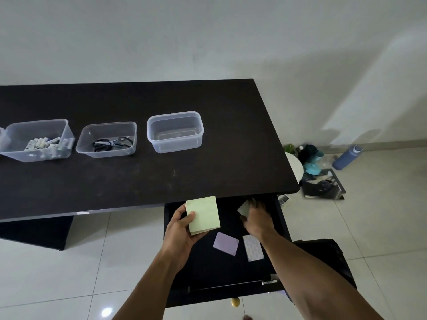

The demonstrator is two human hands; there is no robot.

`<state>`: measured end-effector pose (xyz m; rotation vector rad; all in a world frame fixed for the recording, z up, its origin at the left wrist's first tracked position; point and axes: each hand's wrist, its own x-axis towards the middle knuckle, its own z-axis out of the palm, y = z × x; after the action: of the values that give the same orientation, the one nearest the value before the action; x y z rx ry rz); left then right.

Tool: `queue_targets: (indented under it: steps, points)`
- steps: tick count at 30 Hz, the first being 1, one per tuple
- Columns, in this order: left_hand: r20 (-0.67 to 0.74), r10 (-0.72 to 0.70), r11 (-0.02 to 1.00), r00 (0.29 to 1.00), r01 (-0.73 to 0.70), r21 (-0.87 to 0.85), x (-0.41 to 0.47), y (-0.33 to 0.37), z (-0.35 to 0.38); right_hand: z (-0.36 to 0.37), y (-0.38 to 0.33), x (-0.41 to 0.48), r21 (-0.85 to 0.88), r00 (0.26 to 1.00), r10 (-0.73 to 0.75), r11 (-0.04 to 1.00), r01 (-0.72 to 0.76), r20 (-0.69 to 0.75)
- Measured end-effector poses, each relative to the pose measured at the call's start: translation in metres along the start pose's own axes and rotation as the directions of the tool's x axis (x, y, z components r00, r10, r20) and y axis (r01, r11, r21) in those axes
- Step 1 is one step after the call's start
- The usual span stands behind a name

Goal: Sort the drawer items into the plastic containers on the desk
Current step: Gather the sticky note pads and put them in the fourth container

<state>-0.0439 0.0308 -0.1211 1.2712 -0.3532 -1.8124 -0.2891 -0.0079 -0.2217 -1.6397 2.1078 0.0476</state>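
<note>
1. Three clear containers are sitting whole in a row on the desk (pixel 143 176), and a sliver of a fourth is showing at the left edge.
2. Farthest left, the battery container (pixel 38 140) is holding a heap of small white cylinders, too many and too jumbled to count.
3. Next to it, the scissors container (pixel 106 139) is carrying black-handled scissors (pixel 113 143): at least one pair, and I cannot tell if there is a second.
4. Rightmost in the row, the empty container (pixel 175 131) is standing upright, its long axis running left to right across the desk.
5. Below the desk edge, the drawer (pixel 283 218) is standing open. The left grip (pixel 182 229) is clasping one green pad (pixel 203 214) over the drawer's back left corner, thumb across its face.
6. Two loose items are lying flat on the drawer floor: one purple pad (pixel 226 243) and, just beside it on the right, one white sheet (pixel 253 247).
7. The right grip (pixel 257 219) is reaching into the back right of the drawer and appears to be pinching one pale pad (pixel 243 207), which is tilting up off the floor. The dim light is making this hard to confirm.
8. That is making four paper items, two held and two lying.
9. The empty container is lying up and to the left of both hands, beyond the desk edge. The left grip is sitting nearer to it, so the green pad looks likely to go first.
</note>
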Motion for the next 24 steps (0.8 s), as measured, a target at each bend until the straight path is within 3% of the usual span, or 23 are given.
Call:
queue_targets:
  steps: [6, 13, 24]
  points:
    - [0.012, -0.001, 1.000, 1.000, 0.000, 0.015, 0.002, -0.001, -0.001, 0.011, 0.001, -0.008, -0.112, 0.999, -0.017, 0.993, 0.020, 0.031]
    - [-0.010, -0.020, 0.999, 1.000, 0.020, 0.032, -0.002, -0.010, -0.002, 0.020, 0.003, -0.024, -0.013, 0.999, -0.032, 0.999, 0.031, -0.027]
    - [-0.047, -0.043, 0.999, 0.998, 0.045, 0.030, -0.004, -0.018, -0.019, 0.020, -0.001, -0.023, 0.000, 0.998, 0.039, 0.999, -0.039, -0.054]
